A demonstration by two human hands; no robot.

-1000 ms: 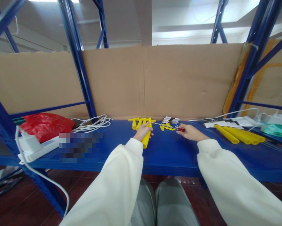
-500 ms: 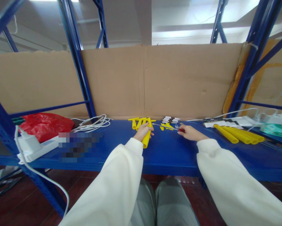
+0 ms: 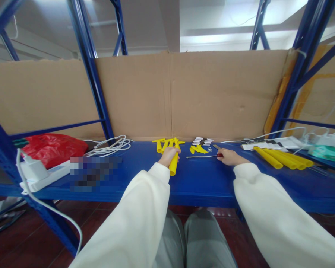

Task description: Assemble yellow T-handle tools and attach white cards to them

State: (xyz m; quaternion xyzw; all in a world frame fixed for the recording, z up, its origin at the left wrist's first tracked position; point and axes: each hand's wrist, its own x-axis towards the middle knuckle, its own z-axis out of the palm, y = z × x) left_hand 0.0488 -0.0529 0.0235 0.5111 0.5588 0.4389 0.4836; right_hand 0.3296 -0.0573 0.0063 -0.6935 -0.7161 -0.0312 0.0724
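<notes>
My left hand (image 3: 169, 156) is closed around a yellow tube (image 3: 173, 167), its wide open end pointing toward me. Beyond it, several yellow T-shaped pieces (image 3: 159, 146) lie side by side, partly hidden by the hand. My right hand (image 3: 228, 156) has its fingers curled over the handle end of a slim metal screwdriver (image 3: 201, 157), whose shaft points left, low over the blue shelf. The handle is mostly covered. Just past the right fingers is a small grey blade-like piece (image 3: 217, 147). Small yellow pieces (image 3: 198, 149) lie between the hands, beside tiny white bits (image 3: 209, 149).
Black-and-white striped small parts (image 3: 202, 141) lie near the cardboard wall (image 3: 212, 93). Several long yellow tubes (image 3: 273, 159) are at right. At left are a white cable coil (image 3: 117, 146), a red plastic bag (image 3: 58, 147) and a power strip (image 3: 51, 178). Blue posts (image 3: 100, 96) frame the shelf.
The screwdriver has moved away from the yellow tube, rightward and down toward the shelf. My right hand has shifted slightly right. My left hand still grips the tube in nearly the same place.
</notes>
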